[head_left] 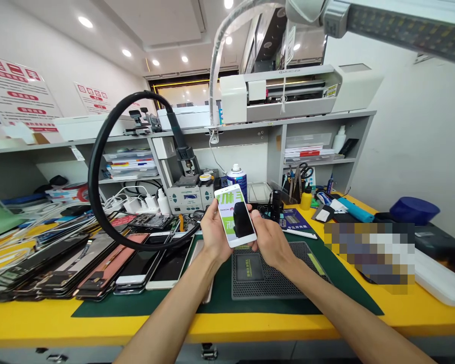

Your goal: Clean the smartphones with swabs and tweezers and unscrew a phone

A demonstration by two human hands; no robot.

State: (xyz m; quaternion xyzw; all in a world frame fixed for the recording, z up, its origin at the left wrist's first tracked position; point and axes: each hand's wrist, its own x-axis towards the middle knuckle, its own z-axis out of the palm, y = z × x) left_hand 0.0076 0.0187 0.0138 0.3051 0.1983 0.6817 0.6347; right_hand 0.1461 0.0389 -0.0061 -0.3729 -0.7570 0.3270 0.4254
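Observation:
A white smartphone (pixel 230 236) is held between my two hands above the green mat, tilted up toward me. Its glossy screen is dark or reflective, mirroring green lettering and a dark shape. My left hand (pixel 215 232) is closed round the phone's left edge, fingers behind it. On the opposite side my right hand (pixel 269 236) grips the lower right edge, thumb at the front. The fingers behind the phone are mostly hidden. Below lies a grey perforated repair pad (pixel 280 288), partly covered by my right forearm. A gold-edged phone (pixel 207 296) lies partly behind my left forearm.
Stacks of phone screens (pixel 98 273) line the left of the yellow table (pixel 136 328). A black hose (pixel 93 177) loops in front of the soldering station (pixel 187 199). A spray can (pixel 236 177) and a yellow bottle (pixel 306 198) stand behind. A blurred patch covers things at right.

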